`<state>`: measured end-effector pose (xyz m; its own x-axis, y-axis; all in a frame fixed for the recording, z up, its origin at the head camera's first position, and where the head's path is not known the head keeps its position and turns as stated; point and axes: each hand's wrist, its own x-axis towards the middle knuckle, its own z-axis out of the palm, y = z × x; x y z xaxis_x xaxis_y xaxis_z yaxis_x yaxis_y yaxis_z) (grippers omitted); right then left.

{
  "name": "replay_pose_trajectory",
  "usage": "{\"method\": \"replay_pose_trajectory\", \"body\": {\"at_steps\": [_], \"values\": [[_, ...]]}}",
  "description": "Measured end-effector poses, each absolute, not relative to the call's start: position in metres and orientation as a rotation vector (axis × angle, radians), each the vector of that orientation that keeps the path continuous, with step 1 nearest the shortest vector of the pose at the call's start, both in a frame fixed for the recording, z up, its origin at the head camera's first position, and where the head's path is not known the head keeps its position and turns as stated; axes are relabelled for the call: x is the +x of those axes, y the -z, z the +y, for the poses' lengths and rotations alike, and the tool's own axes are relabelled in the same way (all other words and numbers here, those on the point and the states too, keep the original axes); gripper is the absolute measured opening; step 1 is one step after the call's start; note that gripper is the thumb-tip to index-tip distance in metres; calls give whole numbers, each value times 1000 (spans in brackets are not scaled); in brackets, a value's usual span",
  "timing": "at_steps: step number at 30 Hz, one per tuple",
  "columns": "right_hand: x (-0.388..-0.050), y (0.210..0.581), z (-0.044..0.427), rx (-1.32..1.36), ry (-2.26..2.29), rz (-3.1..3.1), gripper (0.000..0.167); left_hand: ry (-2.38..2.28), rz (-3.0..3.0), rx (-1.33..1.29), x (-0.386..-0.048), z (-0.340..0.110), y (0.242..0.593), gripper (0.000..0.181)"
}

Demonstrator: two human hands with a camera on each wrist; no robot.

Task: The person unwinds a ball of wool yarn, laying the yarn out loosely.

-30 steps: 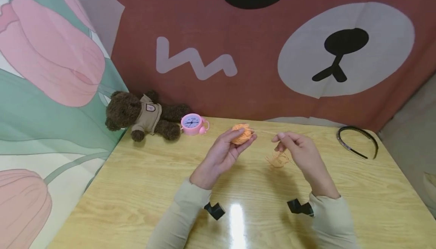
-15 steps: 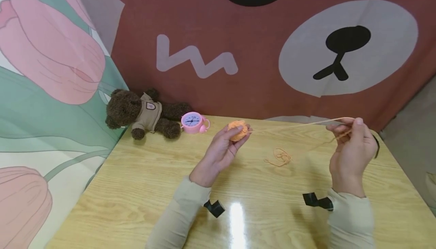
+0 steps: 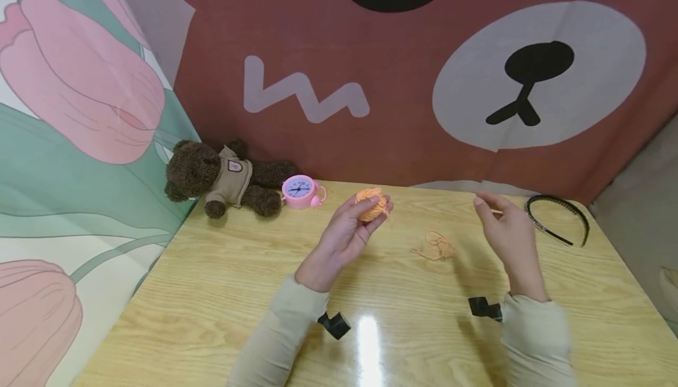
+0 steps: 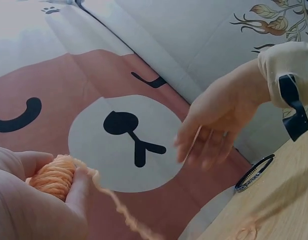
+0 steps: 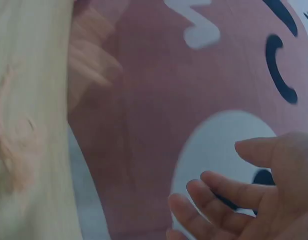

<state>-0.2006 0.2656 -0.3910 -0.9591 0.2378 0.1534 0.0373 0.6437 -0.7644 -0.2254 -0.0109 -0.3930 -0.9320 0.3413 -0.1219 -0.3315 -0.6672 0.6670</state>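
A small ball of orange yarn [image 3: 374, 206] is gripped between the thumb and fingers of my left hand [image 3: 343, 234], above the table's far half. From the ball [image 4: 54, 177] a loose strand [image 4: 121, 207] hangs down in the left wrist view. My right hand [image 3: 511, 237] is in the air further right, its fingers relaxed and apart from the thumb. In the right wrist view, nothing lies between the right hand's fingers [image 5: 228, 192]. Beneath and between the hands, a loose tangle of the same yarn [image 3: 438, 246] rests on the wooden table [image 3: 402, 299].
At the back left a brown teddy bear [image 3: 233, 178] lies on its side, with a pink alarm clock [image 3: 300, 192] by its feet. A black headband [image 3: 556, 219] lies at the far right. Printed cloth [image 3: 371, 140] hangs behind the table.
My right hand drew a yarn strand out to the right, then let it go and came back leftward. The left hand kept the ball, shifting slightly left. The strand has dropped slack.
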Motion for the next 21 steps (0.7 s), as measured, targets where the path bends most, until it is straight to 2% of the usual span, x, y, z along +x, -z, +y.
{"method": "replay_pose_trajectory", "body": {"at_steps": [7, 13, 21], "values": [[-201, 402, 218, 173, -1374, -2677, 49, -2489, 1066, 44, -222, -7, 395, 29], [-199, 408, 188, 414, -1606, -2830, 56, -2506, 1066, 65, -221, -7, 396, 28], [-192, 396, 204, 471, -1633, -2771, 31, -2552, 1071, 60, -224, -11, 396, 30]]}}
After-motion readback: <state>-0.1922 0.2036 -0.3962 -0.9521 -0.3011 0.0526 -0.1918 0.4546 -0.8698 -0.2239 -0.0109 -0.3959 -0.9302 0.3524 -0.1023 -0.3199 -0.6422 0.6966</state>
